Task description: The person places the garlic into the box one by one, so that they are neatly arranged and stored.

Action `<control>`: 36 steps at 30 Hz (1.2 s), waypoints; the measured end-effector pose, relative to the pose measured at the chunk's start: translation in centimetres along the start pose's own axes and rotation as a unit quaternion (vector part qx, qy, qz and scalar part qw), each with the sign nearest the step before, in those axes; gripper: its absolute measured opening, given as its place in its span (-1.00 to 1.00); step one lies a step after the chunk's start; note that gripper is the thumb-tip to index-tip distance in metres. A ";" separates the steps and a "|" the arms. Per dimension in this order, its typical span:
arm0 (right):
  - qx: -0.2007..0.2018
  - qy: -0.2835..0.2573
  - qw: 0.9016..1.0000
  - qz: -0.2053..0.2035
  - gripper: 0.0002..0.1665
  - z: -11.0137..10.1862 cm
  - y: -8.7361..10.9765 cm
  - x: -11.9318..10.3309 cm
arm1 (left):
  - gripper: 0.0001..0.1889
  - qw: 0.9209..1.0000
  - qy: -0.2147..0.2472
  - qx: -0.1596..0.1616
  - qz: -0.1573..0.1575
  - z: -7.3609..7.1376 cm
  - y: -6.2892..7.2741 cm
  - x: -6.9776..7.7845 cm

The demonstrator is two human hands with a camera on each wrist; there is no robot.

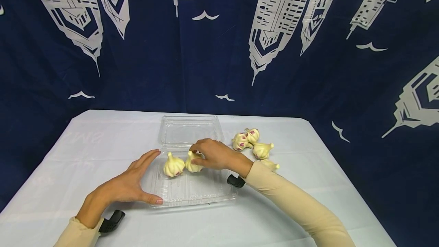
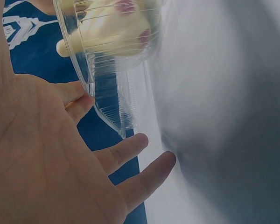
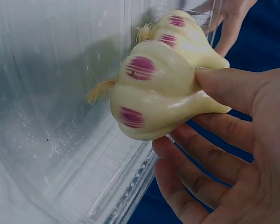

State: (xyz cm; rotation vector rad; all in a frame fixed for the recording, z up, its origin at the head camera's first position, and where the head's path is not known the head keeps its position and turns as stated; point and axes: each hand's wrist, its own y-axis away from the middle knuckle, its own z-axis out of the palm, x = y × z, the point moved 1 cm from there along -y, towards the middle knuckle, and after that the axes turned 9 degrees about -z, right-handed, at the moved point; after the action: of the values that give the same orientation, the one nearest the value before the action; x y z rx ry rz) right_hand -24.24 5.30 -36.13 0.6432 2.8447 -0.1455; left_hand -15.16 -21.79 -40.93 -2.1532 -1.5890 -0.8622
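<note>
Garlic [image 3: 149, 95] sat pinched in the right hand [image 1: 217, 154], clear tray [image 1: 212, 186] beneath; I judged this placing, calling next for release. The left hand [image 1: 128, 186] spread wide, gripping nothing.

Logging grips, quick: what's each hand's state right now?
Left hand: open, beside the clear container.
Right hand: closed, holding a garlic bulb.

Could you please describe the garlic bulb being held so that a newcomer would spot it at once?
On the white table lies an open, clear plastic clamshell, its lid at the far side. In the near half, one garlic bulb sits towards the left; the held garlic bulb is just to its right. Unlike its neighbour, it is pinched by the right hand.
</note>
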 end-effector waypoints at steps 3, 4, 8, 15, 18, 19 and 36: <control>-0.003 0.006 1.000 0.010 -0.76 0.2 -0.2 0.0 | 0.42 1.000 0.002 0.000 0.000 0.0 0.0 0.0; -0.003 0.007 1.000 0.011 -0.76 0.3 -0.3 0.0 | 0.42 1.000 0.003 0.000 0.000 0.0 0.0 0.0; -0.004 0.009 1.000 0.019 -0.75 0.5 -0.6 -0.1 | 0.42 1.000 0.003 -0.001 -0.002 0.0 0.1 0.0; 0.002 0.026 0.998 0.059 -0.70 0.8 -1.0 -0.3 | 0.42 1.000 0.002 -0.002 -0.004 0.0 0.1 0.1; 0.003 0.031 0.997 0.067 -0.65 0.8 -1.0 -0.4 | 0.42 1.000 0.001 -0.002 -0.004 0.0 0.1 0.1; 0.004 0.030 0.997 0.069 -0.64 0.8 -1.0 -0.4 | 0.42 1.000 0.001 -0.002 -0.004 0.0 0.1 0.1; 0.047 0.007 0.997 0.055 -0.61 -0.1 0.1 -0.2 | 0.40 1.000 0.006 -0.004 -0.007 0.0 0.1 0.2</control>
State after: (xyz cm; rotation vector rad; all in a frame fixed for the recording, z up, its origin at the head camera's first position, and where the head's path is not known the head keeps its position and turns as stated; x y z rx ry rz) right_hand -24.08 5.35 -36.01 0.8208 2.8204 -0.2577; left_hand -15.02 -21.70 -40.79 -2.1411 -1.5990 -0.8840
